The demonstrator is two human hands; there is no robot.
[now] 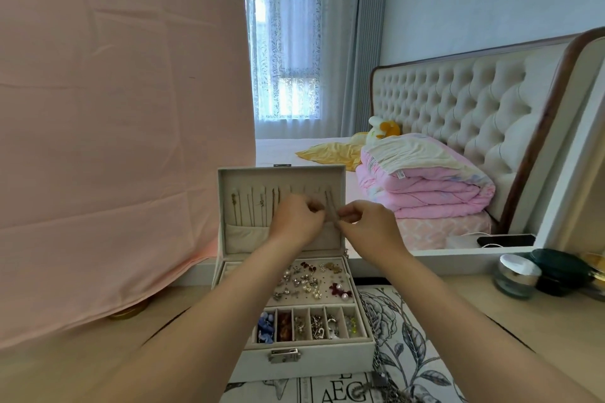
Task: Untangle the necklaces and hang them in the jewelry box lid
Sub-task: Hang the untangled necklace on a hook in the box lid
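Both hands — left hand (296,217), right hand (366,222) — pinching chain (330,211) before lid (229,206); chain seeming thin, limp, snag-prone — best gripping near clasp.

A home bedroom: beyond the gripped necklace (331,211), to its right, a tufted headboard (458,98) and folded pink quilt (425,188); farther back, a lace-curtained window (284,42).

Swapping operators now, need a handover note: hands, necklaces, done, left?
Hands: left hand and right hand are both up before the open lid, pinching one thin chain between them.
Done: several necklaces hang in the lid's left half.
Left: get this chain hanging free, then release it. A heavier chain lies on the mat right of the box; possibly next.
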